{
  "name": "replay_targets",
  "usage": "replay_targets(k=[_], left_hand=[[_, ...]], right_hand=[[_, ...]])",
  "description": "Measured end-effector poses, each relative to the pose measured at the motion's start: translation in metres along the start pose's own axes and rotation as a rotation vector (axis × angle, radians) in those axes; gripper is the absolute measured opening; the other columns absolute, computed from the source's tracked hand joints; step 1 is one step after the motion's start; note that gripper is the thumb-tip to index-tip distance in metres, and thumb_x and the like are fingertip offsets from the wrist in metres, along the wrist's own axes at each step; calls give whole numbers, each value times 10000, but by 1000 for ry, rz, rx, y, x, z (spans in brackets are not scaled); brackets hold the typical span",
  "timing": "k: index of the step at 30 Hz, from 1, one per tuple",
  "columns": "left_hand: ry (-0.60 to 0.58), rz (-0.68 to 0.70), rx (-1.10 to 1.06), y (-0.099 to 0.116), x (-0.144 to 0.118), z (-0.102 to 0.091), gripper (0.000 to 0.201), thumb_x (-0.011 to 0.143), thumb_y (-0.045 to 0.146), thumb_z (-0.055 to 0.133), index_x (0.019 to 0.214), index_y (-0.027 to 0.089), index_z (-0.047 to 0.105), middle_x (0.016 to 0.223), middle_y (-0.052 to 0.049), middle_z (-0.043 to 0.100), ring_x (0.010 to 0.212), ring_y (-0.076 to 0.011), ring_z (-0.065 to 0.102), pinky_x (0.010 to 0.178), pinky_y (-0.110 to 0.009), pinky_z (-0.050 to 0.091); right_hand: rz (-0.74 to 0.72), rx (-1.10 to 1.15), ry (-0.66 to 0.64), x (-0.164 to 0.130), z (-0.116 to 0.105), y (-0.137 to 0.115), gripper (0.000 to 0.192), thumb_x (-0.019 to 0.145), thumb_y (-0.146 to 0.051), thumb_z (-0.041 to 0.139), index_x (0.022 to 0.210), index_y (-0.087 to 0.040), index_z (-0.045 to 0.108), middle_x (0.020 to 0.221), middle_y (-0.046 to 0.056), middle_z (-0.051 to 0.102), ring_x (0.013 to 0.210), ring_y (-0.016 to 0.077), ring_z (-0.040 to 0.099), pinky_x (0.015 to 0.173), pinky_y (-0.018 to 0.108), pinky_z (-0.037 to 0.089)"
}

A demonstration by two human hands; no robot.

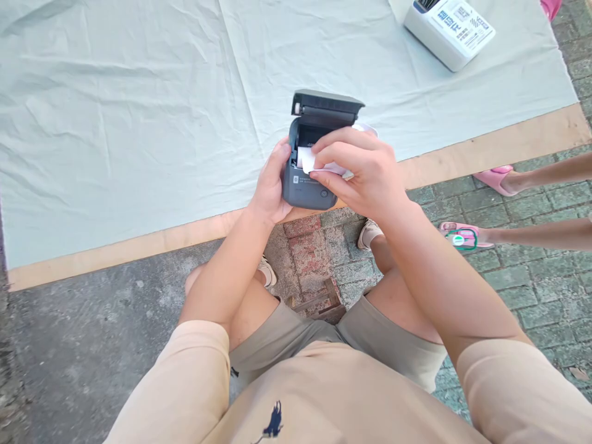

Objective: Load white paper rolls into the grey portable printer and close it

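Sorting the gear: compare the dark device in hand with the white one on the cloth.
The dark printer is held in both hands, lid open, paper roll showing; the white device lies untouched on the cloth, bearing a printed label. Both are small and boxy.

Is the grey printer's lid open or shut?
Open: the printer's lid is flipped up and back, exposing the white paper roll under the right hand.

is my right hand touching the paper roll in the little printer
Touching. The head view shows the right hand's fingertips pressed on the white paper roll inside the open dark grey printer.
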State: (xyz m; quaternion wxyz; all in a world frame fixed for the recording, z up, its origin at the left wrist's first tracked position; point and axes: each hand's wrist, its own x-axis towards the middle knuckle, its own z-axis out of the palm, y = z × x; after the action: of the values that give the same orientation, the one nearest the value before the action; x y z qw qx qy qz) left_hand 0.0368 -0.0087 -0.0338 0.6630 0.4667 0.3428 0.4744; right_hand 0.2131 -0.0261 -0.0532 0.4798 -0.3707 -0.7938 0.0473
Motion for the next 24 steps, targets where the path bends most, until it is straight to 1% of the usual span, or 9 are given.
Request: replay_targets(k=[2, 4, 6, 8, 11, 15, 18, 21, 24], left_hand=[[2, -39, -13, 0, 1, 1, 476, 944, 655, 532, 1096, 209, 606, 1028, -89, 685, 1245, -278, 666, 958, -357, 581], [-12, -4, -26, 1, 0, 1, 470, 953, 634, 521, 1089, 195, 616, 1050, -86, 696, 1313, -294, 639, 988, -374, 589], [-35, 52, -31, 1, -1, 1, 471, 879, 623, 670, 1096, 207, 626, 1112, -64, 709, 1350, -294, 613, 1011, -362, 589], [-46, 68, -25, 1, -2, -1, 538, 751, 573, 840, 1097, 220, 627, 1118, -47, 711, 1323, -285, 623, 999, -342, 588], [-38, 59, 16, 1, -3, -4, 616, 664, 477, 918, 1125, 220, 599, 1081, -42, 695, 1227, -270, 676, 967, -345, 579], [-43, 124, 74, -2, -2, -7, 684, 671, 460, 925, 1201, 218, 569, 1144, -62, 692, 1195, -281, 708, 917, -333, 592], [-82, 147, 99, -4, -2, -9, 703, 687, 477, 932, 1229, 223, 565, 1193, -81, 704, 1164, -287, 724, 879, -330, 627], [-113, 130, 120, -4, -4, -11, 820, 635, 474, 972, 1300, 247, 550, 1253, -82, 704, 1161, -293, 735, 887, -341, 646], [-125, 105, 136, -2, -7, -12, 920, 567, 461, 1007, 1335, 269, 540, 1297, -85, 691, 1181, -312, 733, 869, -333, 647]], right_hand=[[-25, 37, 22, 0, 1, 0, 335, 1081, -464, 471, 1003, -244, 712, 1189, 55, 689, 1112, 213, 654, 969, 432, 515], [-57, 69, 35, 0, 5, 1, 343, 1086, -471, 480, 982, -249, 721, 1114, 27, 713, 1083, 205, 664, 994, 428, 498], [-88, 78, 43, 0, 8, 2, 358, 1089, -503, 491, 993, -264, 740, 1098, -11, 730, 1046, 199, 660, 1017, 434, 461], [-111, 80, 35, -1, 10, 2, 396, 1100, -538, 459, 1049, -278, 752, 1164, -34, 728, 1069, 201, 646, 1043, 441, 422], [-100, 98, 25, -2, 9, -1, 450, 1112, -543, 398, 1058, -253, 738, 1136, -19, 730, 1095, 208, 623, 1054, 445, 394], [-24, 131, 211, -3, 2, -4, 512, 1099, -577, 383, 898, -191, 651, 901, 43, 670, 991, 193, 620, 989, 414, 450], [97, 89, 366, -3, -5, -5, 601, 1084, -672, 330, 838, -171, 555, 858, 79, 568, 950, 189, 614, 963, 400, 513], [210, 20, 391, -1, -9, -1, 520, 1073, -659, 366, 991, -189, 573, 1015, 100, 568, 1071, 207, 603, 1022, 416, 533], [187, 72, 270, 0, -8, 7, 453, 1034, -610, 491, 1279, -234, 549, 1326, 117, 552, 1300, 236, 547, 1104, 409, 534]])
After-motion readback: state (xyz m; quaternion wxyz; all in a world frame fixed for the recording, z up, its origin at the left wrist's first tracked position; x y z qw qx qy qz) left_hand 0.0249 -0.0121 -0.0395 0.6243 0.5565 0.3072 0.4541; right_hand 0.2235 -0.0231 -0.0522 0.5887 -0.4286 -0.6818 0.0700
